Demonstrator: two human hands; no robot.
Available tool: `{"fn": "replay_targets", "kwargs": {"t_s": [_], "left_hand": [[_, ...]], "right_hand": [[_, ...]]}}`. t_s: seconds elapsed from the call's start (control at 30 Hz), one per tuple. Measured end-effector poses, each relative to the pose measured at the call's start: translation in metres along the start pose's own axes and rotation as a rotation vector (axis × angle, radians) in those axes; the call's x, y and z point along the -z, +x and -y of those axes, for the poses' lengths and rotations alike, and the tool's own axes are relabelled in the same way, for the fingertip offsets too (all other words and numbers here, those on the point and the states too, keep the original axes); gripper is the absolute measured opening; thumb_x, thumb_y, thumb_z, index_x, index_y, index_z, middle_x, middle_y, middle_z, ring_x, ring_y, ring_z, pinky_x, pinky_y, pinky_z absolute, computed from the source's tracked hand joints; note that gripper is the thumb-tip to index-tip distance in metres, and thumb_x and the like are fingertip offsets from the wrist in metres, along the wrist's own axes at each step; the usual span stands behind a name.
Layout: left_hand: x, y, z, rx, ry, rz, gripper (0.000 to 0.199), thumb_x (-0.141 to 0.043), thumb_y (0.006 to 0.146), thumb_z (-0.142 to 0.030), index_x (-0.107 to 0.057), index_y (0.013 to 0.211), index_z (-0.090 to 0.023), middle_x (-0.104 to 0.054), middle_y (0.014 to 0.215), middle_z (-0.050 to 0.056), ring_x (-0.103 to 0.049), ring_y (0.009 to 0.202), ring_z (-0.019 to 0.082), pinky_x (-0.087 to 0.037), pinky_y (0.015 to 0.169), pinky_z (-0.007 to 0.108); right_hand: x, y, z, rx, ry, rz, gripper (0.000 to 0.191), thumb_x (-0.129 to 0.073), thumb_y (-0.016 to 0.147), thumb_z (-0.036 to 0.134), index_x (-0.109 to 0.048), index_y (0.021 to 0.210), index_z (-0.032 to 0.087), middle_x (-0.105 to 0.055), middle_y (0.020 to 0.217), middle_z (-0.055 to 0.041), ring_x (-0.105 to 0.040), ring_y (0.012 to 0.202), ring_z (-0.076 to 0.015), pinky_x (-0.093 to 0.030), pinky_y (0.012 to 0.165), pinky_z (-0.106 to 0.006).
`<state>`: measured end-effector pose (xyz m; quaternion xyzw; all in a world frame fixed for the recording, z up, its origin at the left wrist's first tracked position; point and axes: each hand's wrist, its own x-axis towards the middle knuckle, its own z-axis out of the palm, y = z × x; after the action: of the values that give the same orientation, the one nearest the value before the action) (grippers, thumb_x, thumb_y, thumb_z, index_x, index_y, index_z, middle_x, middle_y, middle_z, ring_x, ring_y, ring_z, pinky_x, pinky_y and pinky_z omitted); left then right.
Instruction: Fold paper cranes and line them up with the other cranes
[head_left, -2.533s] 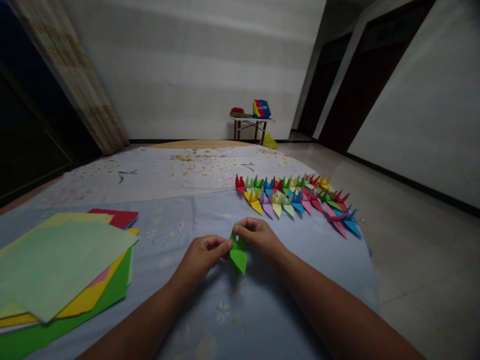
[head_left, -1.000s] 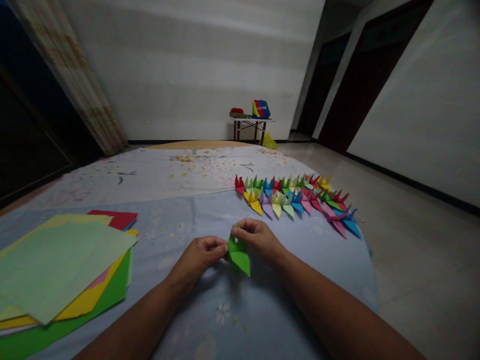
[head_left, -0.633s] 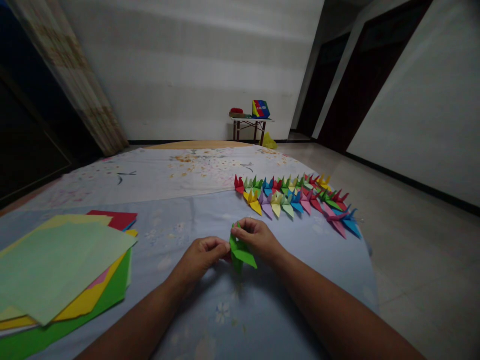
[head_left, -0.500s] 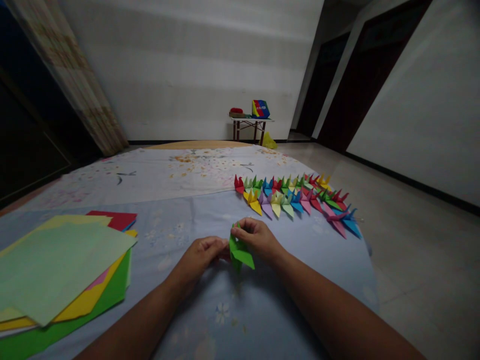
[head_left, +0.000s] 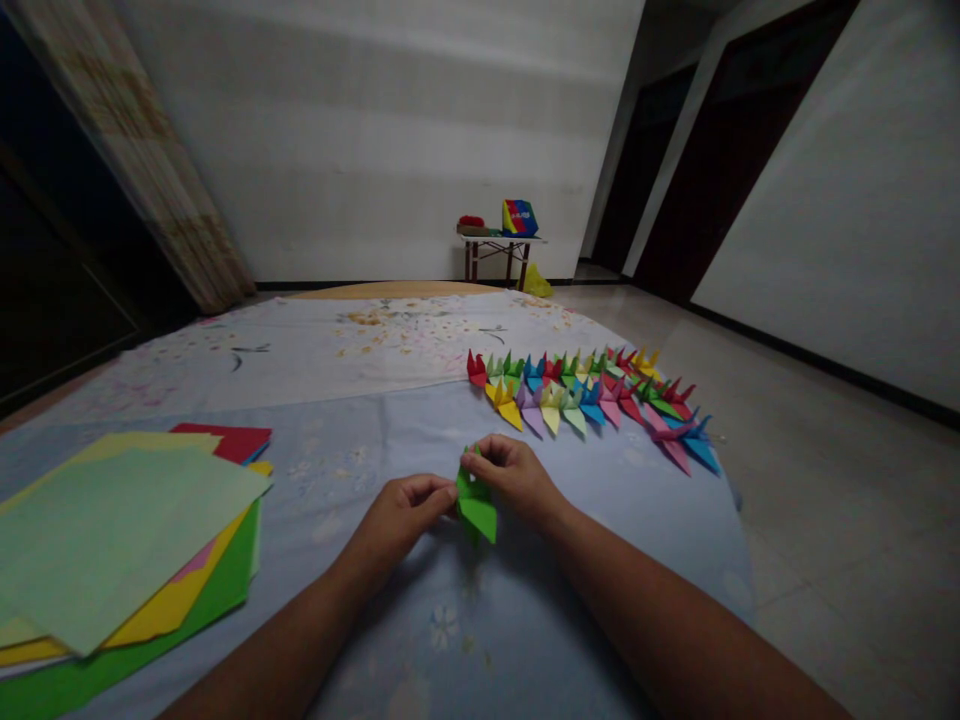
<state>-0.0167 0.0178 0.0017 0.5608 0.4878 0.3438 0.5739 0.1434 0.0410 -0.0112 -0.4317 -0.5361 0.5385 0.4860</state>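
Note:
A folded green paper piece [head_left: 477, 508] is held upright between my two hands, above the blue cloth near the middle. My left hand [head_left: 411, 508] pinches its left edge with thumb and fingers. From the upper right, my right hand [head_left: 513, 472] grips the top of the piece between thumb and fingers. One pointed green flap hangs down toward the lower right. Beyond my right hand, several folded paper cranes [head_left: 551, 405] in many colours stand in rows.
Coloured paper sheets [head_left: 135, 530] lie in a fanned pile at the left. The round table carries a floral cloth [head_left: 360, 350]. Farther back, a small table [head_left: 501, 240] by the wall holds a colourful box [head_left: 519, 217].
The green piece has turned slightly, and its lower flap now points more downward. My left fingers have shifted a little on its left edge.

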Motion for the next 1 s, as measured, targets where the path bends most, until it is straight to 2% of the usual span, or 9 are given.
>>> {"fn": "replay_targets", "kwargs": {"t_s": [0.23, 0.73, 1.0], "left_hand": [[0.0036, 0.0034, 0.0075, 0.008, -0.046, -0.004, 0.022, -0.063, 0.07, -0.037, -0.069, 0.071, -0.017, -0.069, 0.068, 0.003, -0.059, 0.063, 0.015, -0.04, 0.062, 0.024], [0.005, 0.0037, 0.0064, 0.014, -0.003, -0.019, 0.02, -0.064, 0.065, -0.036, -0.068, 0.064, -0.016, -0.067, 0.062, 0.001, -0.054, 0.056, 0.013, -0.037, 0.057, 0.023], [-0.0005, 0.0001, 0.0004, 0.001, 0.024, -0.07, 0.018, -0.062, 0.063, -0.033, -0.065, 0.058, -0.016, -0.063, 0.056, 0.0, -0.054, 0.056, 0.014, -0.038, 0.058, 0.023]], "right_hand": [[0.0005, -0.0001, 0.0004, -0.005, 0.007, 0.019, 0.031, -0.067, 0.065, 0.043, -0.052, 0.063, 0.015, -0.05, 0.054, 0.0048, -0.042, 0.047, -0.0061, -0.033, 0.047, -0.02], [-0.0019, -0.002, 0.0016, -0.045, 0.039, 0.035, 0.031, -0.068, 0.064, 0.042, -0.052, 0.065, 0.015, -0.05, 0.054, 0.0052, -0.042, 0.046, -0.0055, -0.033, 0.047, -0.02], [-0.0049, -0.0049, 0.0044, 0.01, -0.032, 0.034, 0.024, -0.064, 0.067, 0.035, -0.05, 0.065, 0.015, -0.048, 0.055, 0.0051, -0.04, 0.047, -0.0055, -0.032, 0.047, -0.02]]}}
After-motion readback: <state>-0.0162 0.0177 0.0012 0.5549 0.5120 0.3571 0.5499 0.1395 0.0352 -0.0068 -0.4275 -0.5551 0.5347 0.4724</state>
